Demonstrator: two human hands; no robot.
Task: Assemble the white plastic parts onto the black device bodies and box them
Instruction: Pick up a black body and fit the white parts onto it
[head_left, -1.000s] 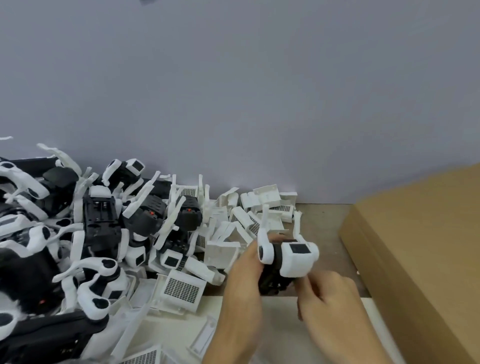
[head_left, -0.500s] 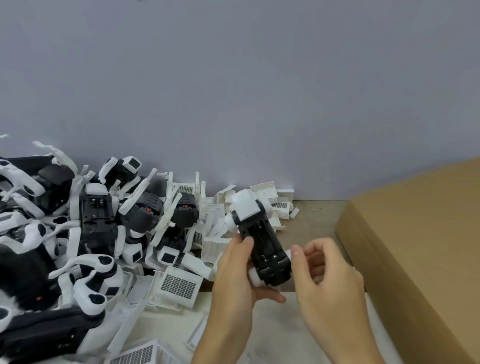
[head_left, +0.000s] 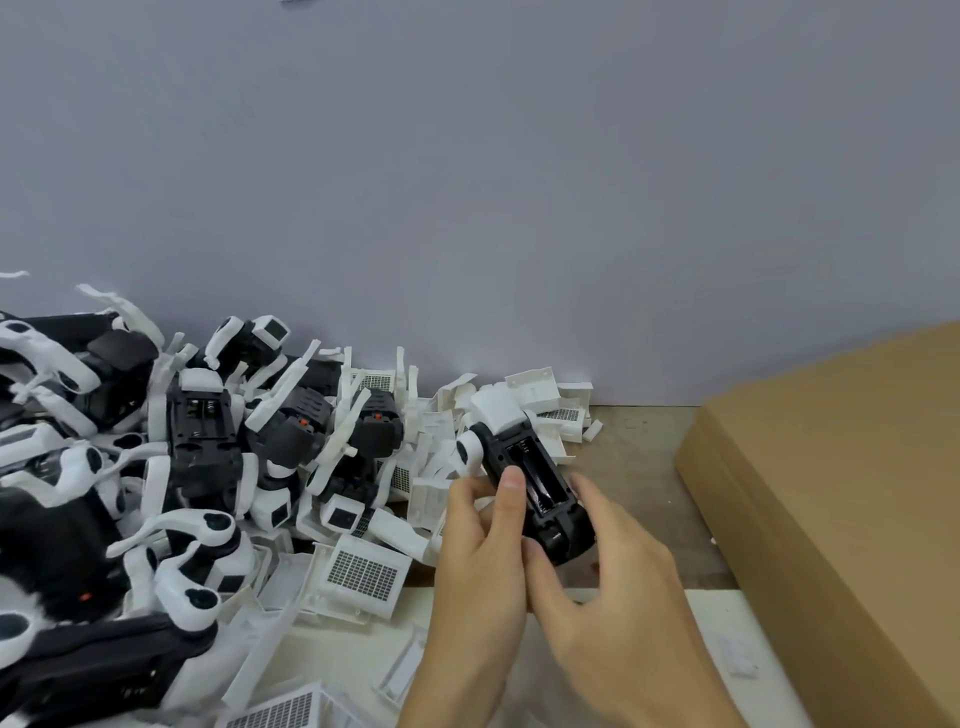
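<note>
Device body (head_left: 540, 480) black, white-capped, compartment open.

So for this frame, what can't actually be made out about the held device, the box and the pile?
All in the head view:
- Black device body: its near end and underside are covered by the left hand and right hand.
- Cardboard box: cut off by the right edge; its contents cannot be seen.
- Pile of parts: runs past the left edge; pieces overlap.

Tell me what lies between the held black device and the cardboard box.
In the head view, only bare tabletop lies between the black device, held by the left hand and right hand, and the cardboard box.
</note>
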